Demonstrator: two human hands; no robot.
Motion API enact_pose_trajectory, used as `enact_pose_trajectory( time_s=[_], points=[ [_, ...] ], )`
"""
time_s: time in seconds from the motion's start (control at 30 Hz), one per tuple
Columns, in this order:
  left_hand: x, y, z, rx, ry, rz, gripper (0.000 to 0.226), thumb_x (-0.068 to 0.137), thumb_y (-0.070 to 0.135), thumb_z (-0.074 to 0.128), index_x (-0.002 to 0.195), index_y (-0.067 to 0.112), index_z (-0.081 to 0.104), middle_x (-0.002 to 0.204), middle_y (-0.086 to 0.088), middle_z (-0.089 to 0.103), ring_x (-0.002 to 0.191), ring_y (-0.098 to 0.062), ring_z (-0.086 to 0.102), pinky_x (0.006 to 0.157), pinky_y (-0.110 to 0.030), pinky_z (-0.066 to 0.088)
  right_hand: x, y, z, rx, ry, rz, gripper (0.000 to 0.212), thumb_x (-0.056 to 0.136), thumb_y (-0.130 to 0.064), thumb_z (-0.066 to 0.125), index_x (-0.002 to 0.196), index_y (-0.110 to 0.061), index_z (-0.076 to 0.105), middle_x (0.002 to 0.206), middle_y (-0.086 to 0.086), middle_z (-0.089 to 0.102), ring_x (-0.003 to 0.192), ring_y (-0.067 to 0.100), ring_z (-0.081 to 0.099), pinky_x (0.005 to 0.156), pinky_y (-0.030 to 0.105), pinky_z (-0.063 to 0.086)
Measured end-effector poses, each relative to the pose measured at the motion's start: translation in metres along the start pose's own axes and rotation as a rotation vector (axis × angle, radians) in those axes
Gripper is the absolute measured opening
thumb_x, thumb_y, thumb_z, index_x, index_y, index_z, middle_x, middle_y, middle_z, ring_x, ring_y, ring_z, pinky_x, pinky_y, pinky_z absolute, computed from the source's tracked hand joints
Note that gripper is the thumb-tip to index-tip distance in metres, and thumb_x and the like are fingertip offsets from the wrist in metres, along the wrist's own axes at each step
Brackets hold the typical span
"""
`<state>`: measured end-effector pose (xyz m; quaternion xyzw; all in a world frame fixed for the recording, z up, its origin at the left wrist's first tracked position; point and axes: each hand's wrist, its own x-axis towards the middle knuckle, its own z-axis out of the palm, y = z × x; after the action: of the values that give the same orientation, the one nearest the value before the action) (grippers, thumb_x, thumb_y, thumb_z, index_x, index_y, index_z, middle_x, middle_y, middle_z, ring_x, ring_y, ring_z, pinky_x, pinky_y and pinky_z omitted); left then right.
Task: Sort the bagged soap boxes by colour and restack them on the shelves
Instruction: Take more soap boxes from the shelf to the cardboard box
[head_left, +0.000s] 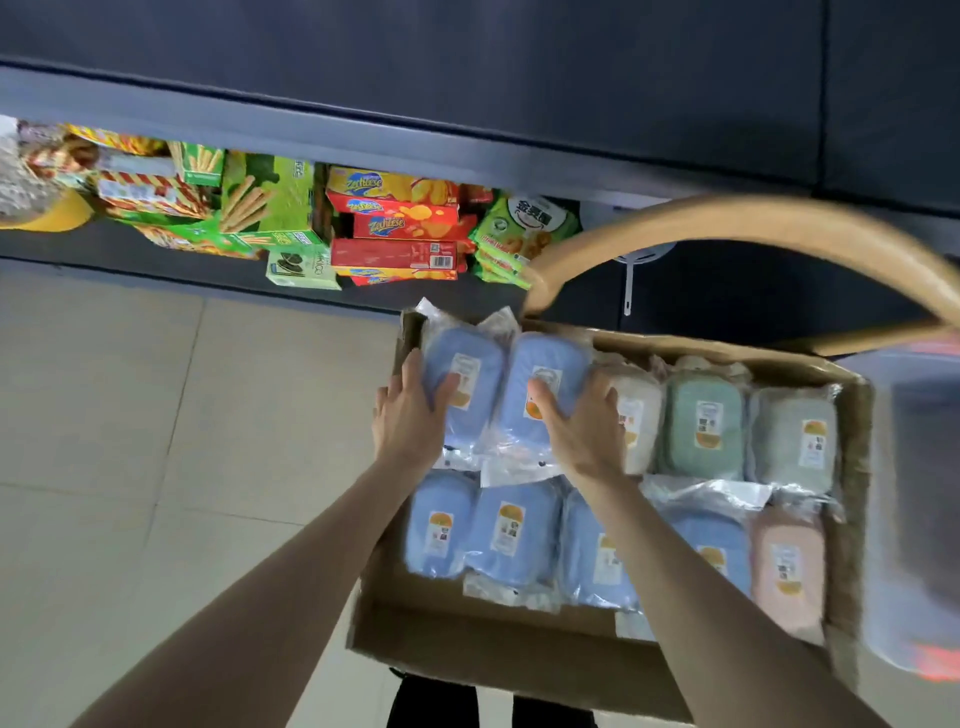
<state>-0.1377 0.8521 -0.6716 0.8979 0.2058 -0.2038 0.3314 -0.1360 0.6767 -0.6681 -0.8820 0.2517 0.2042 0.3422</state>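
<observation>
An open cardboard box (457, 642) below me holds several bagged soap boxes standing on edge. My left hand (410, 415) grips a blue bagged box (467, 358) at the box's far left corner, thumb over its front. My right hand (576, 421) grips the neighbouring blue bagged box (545, 364). To the right in the far row stand a cream one (641, 415) and two green ones (704, 423). The near row has several blue ones (506, 530) and a pink one (789, 566) at the right end.
A dark low shelf (311, 140) ahead carries snack boxes: green biscuit-stick boxes (254, 208), red and yellow cracker boxes (395, 228), green packets (524, 234). A curved wooden chair back (753, 218) arches over the box. A clear plastic bin (919, 509) stands at the right. Tiled floor lies left.
</observation>
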Motion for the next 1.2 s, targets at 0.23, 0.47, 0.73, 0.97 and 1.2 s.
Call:
enact_pose_trajectory(
  time_s=[0.23,0.47,0.73,0.97,1.2],
  points=[
    [0.007,-0.011,0.011,0.038,0.082,0.086,0.045,0.096,0.044,0.046,0.125,0.01,0.047,0.124,-0.014,0.047,0.115,-0.035,0.043,0.091,-0.044,0.037,0.012,0.009,0.012,-0.025,0.018,-0.089,0.067,0.089,-0.061,0.05,0.136,-0.015,0.034,0.127,0.008,0.058,0.118,0.032,0.051,0.085,0.038,0.035],
    [0.012,-0.005,-0.005,0.074,-0.036,0.037,0.049,0.092,0.049,0.051,0.122,0.009,0.049,0.121,-0.011,0.052,0.112,-0.033,0.05,0.089,-0.04,0.039,0.012,0.001,0.002,-0.188,-0.059,-0.037,0.074,0.088,-0.066,0.045,0.14,-0.016,0.027,0.137,0.014,0.048,0.121,0.039,0.048,0.086,0.044,0.039],
    [-0.015,0.018,-0.055,0.543,-0.225,0.218,0.05,0.096,0.045,0.045,0.133,0.011,0.043,0.132,-0.012,0.047,0.122,-0.031,0.044,0.097,-0.043,0.038,-0.013,-0.017,-0.048,-0.3,-0.328,-0.03,0.088,0.087,-0.057,0.058,0.153,-0.02,0.013,0.151,0.011,0.028,0.137,0.036,0.031,0.108,0.044,0.035],
    [-0.081,0.104,-0.115,0.791,-0.259,0.555,0.046,0.097,0.038,0.045,0.134,0.012,0.043,0.128,-0.009,0.052,0.119,-0.028,0.049,0.094,-0.041,0.041,-0.075,-0.04,-0.148,-0.395,-0.253,-0.196,0.052,0.087,-0.03,0.064,0.132,-0.009,0.047,0.138,0.016,0.042,0.127,0.033,0.044,0.097,0.039,0.043],
    [-0.178,0.226,-0.155,0.867,-0.02,0.905,0.044,0.093,0.046,0.047,0.129,0.021,0.046,0.12,-0.006,0.056,0.111,-0.026,0.052,0.087,-0.039,0.043,-0.16,-0.047,-0.305,-0.433,0.002,-0.298,0.056,0.089,-0.028,0.061,0.14,-0.014,0.043,0.138,0.011,0.039,0.125,0.03,0.046,0.1,0.04,0.042]
  ],
)
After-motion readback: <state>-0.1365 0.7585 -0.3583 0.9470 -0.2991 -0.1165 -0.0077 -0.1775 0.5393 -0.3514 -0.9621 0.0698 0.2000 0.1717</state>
